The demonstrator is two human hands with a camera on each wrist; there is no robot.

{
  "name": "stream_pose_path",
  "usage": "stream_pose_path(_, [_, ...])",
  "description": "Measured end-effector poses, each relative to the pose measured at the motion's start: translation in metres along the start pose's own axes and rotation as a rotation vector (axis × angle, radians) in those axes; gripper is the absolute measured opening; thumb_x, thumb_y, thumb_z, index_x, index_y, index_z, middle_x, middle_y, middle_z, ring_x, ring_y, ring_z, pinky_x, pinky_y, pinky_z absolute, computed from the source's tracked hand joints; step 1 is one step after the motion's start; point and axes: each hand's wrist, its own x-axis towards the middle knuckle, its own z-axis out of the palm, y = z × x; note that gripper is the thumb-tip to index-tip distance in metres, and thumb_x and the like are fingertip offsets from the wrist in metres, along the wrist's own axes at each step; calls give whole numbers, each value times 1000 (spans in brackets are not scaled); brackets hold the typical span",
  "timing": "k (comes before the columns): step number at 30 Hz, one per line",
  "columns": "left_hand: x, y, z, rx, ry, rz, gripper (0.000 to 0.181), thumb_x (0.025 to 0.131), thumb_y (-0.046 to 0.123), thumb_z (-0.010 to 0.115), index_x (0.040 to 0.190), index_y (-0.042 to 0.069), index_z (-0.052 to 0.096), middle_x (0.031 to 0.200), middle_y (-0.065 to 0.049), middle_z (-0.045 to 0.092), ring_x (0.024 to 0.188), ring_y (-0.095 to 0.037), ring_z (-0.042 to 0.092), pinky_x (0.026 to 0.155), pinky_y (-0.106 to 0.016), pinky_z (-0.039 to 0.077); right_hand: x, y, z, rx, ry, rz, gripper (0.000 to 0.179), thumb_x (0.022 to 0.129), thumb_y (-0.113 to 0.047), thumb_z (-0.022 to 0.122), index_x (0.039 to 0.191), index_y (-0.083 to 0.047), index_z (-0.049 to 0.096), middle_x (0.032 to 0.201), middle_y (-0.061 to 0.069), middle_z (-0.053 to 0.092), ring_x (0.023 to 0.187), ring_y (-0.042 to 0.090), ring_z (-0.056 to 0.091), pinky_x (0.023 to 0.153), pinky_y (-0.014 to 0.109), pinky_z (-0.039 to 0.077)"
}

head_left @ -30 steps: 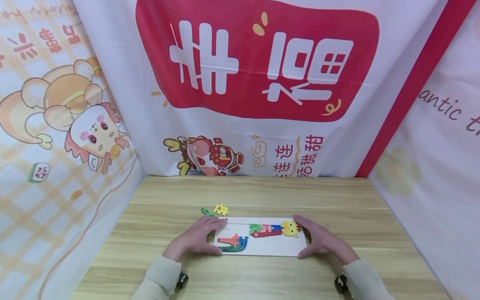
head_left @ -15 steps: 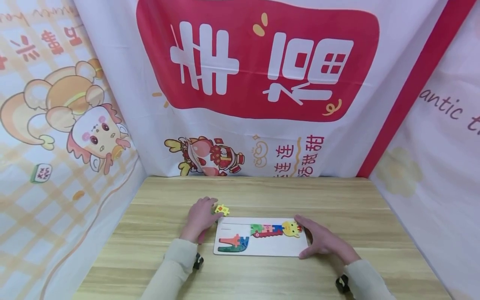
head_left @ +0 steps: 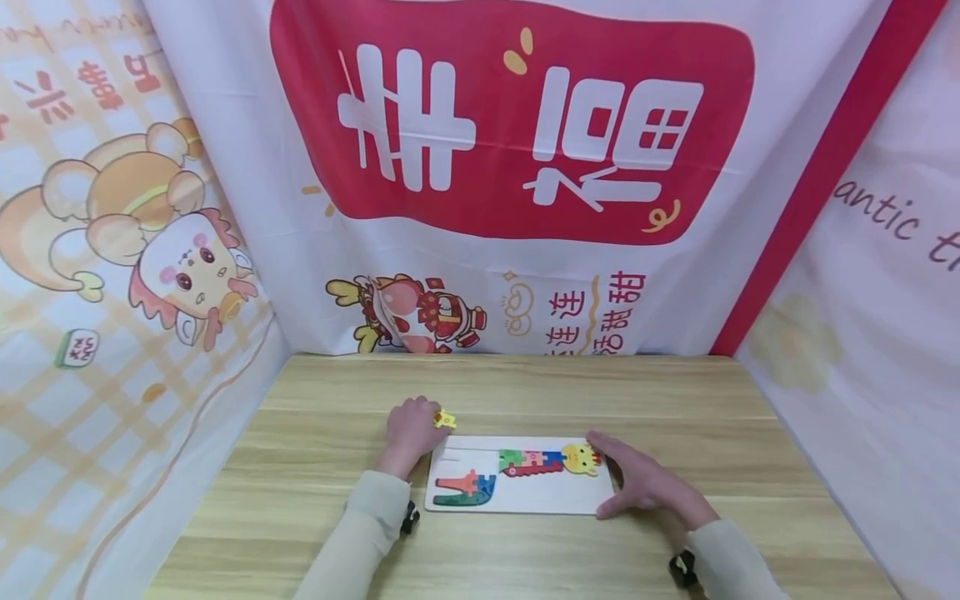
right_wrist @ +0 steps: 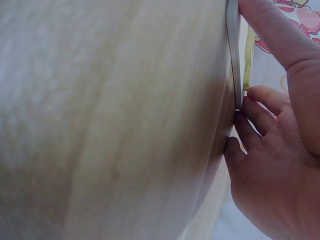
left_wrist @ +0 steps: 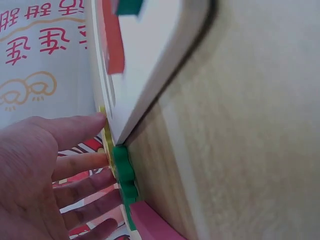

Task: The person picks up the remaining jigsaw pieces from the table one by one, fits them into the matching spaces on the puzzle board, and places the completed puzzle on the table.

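A white giraffe puzzle board (head_left: pixel 547 492) lies on the table, partly filled. A yellow giraffe head (head_left: pixel 579 458), coloured neck pieces and a pair of legs (head_left: pixel 467 487) are set in it. My right hand (head_left: pixel 637 475) grips the board's right end, thumb at the near corner and fingers at the far one. Behind the far left corner, my left hand (head_left: pixel 414 427) has its thumb and index finger on a yellow puzzle piece (head_left: pixel 446 419). In the left wrist view a green puzzle piece (left_wrist: pixel 126 172) lies by the other fingers, hidden under the hand in the head view.
The wooden table (head_left: pixel 540 392) runs back to a printed cloth (head_left: pixel 517 250) with large characters. Side cloths hang to the left (head_left: pixel 187 400) and right (head_left: pixel 862 350). A pink object (left_wrist: pixel 155 222) shows at the lower edge of the left wrist view.
My left hand has let go of the board's left end, moved away to the loose pieces and come over the yellow piece. The right hand stays on the board.
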Motion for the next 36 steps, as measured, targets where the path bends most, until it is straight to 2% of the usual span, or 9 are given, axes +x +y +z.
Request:
stream_pose_path(4, [2, -2, 3, -33, 1, 6, 48, 89, 36, 80, 129, 9, 71, 114, -12, 71, 99, -29, 63, 90, -48, 56, 2, 0, 1, 7, -5, 4, 129, 60, -50, 97, 164, -14, 30, 170, 16, 28, 155, 45, 26, 124, 67, 23])
stream_pose_path(10, [5, -4, 6, -6, 26, -16, 55, 86, 44, 83, 122, 5, 72, 108, -13, 72, 95, -28, 64, 87, -46, 58, 2, 3, 1, 15, -8, -2, 129, 61, -50, 97, 164, -14, 29, 170, 16, 27, 155, 44, 25, 124, 67, 23])
stream_pose_path(14, [4, -4, 5, -14, 39, -8, 54, 85, 44, 84, 120, 4, 72, 105, -13, 72, 93, -28, 63, 87, -46, 57, 2, 5, 2, 13, -12, 1, 129, 61, -51, 97, 164, -16, 29, 171, 15, 27, 156, 44, 25, 124, 67, 22])
stream_pose_path(22, [0, -3, -7, -155, 127, 23, 60, 76, 38, 89, 124, 6, 72, 114, -13, 72, 100, -28, 65, 93, -48, 57, 2, 6, 2, 22, -18, 12, 128, 62, -51, 96, 165, -18, 28, 171, 13, 25, 156, 44, 23, 124, 68, 21])
stream_pose_path(25, [-1, -3, -8, -213, 138, 67, 62, 76, 38, 89, 126, 7, 72, 119, -12, 71, 106, -29, 66, 98, -48, 57, 1, 5, 1, 18, -16, 10, 128, 62, -51, 96, 165, -17, 28, 171, 13, 25, 156, 44, 23, 124, 68, 22])
stream_pose_path(29, [-6, -2, -9, -249, 171, 163, 60, 77, 37, 90, 127, 9, 72, 128, -13, 70, 119, -32, 65, 106, -51, 54, 0, 2, -1, 23, -14, 3, 128, 62, -50, 96, 165, -16, 28, 171, 14, 25, 156, 45, 23, 124, 68, 21])
stream_pose_path(32, [-12, -2, -11, -213, 212, 265, 59, 78, 35, 90, 129, 13, 71, 130, -9, 70, 122, -29, 64, 107, -49, 54, -1, 2, -1, 21, -13, 1, 127, 63, -50, 96, 164, -15, 29, 171, 14, 25, 156, 44, 23, 124, 67, 21])
stream_pose_path(36, [-20, -5, -13, -122, 274, 414, 56, 80, 34, 90, 130, 16, 72, 125, -2, 71, 116, -20, 65, 103, -40, 58, 0, 2, 0, 12, -17, -14, 126, 64, -50, 96, 164, -14, 29, 171, 15, 26, 156, 44, 24, 124, 67, 22])
